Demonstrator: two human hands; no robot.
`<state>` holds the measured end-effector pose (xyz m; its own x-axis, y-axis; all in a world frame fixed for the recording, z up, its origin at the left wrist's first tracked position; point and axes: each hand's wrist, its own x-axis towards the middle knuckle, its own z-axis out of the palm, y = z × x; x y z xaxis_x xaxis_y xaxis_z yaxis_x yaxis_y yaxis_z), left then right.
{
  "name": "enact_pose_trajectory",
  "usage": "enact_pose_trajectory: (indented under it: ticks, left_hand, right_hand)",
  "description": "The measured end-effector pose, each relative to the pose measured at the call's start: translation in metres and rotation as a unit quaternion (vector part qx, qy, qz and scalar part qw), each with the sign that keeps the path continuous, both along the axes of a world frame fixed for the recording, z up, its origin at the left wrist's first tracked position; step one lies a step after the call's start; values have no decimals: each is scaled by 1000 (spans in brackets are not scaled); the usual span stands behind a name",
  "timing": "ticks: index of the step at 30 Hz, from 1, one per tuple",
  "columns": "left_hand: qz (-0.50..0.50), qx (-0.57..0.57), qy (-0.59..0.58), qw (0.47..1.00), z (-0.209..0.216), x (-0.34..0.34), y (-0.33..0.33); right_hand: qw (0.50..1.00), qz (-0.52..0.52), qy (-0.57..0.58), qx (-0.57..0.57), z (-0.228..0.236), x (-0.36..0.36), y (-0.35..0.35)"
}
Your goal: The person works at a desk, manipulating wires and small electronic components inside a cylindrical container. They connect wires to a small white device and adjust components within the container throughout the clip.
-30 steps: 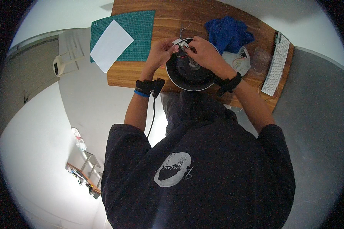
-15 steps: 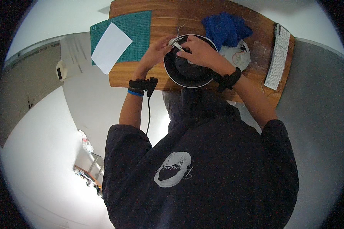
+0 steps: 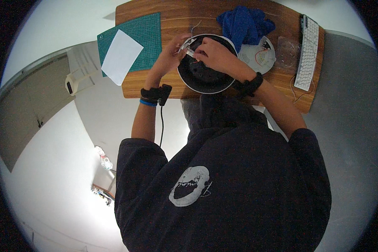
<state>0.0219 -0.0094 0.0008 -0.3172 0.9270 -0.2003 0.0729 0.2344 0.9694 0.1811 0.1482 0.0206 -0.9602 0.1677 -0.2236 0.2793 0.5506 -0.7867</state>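
Now our right hand (image 3: pixel 216 55) pinches a small white piece (image 3: pixel 190 53) over the far left of a black bowl (image 3: pixel 202 80), our left hand (image 3: pixel 169 58) at its edge, whether gripping we cannot tell, blue cloth (image 3: pixel 244 28) and white disc (image 3: pixel 254 59) lying rightward.

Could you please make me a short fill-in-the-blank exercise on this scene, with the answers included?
1. The white paper lies on the green ____.
2. The left hand and right hand are at a round, white-rimmed shell whose inside is coloured ____.
3. The crumpled cloth is coloured ____.
4. The white keyboard lies along the wooden table's ____ end.

Missing words: mat; black; blue; right.
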Motion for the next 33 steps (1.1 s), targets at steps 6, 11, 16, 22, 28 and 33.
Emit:
enact_pose_trajectory:
  ticks: [6, 11, 16, 22, 28, 33]
  left_hand:
    - [-57, -57, 74, 994, 15, 3, 0]
    - [-36, -62, 171, 983, 13, 5, -1]
    - [-25, -46, 157, 986, 28, 8, 5]
    - [-54, -68, 133, 987, 25, 5, 9]
    - [-19, -65, 32, 997, 10, 1, 9]
    - [-53, -76, 97, 991, 2, -5, 10]
  right_hand:
    - [999, 6, -25, -42, -2, 12, 5]
    - [997, 27, -36, -62, 2, 17, 17]
    - [993, 34, -17, -112, -8, 21, 23]
    - [989, 19, -16, -143, -13, 22, 27]
    - [992, 55, 12, -117, -15, 22, 25]
    - [992, 68, 55, -90, -13, 24, 19]
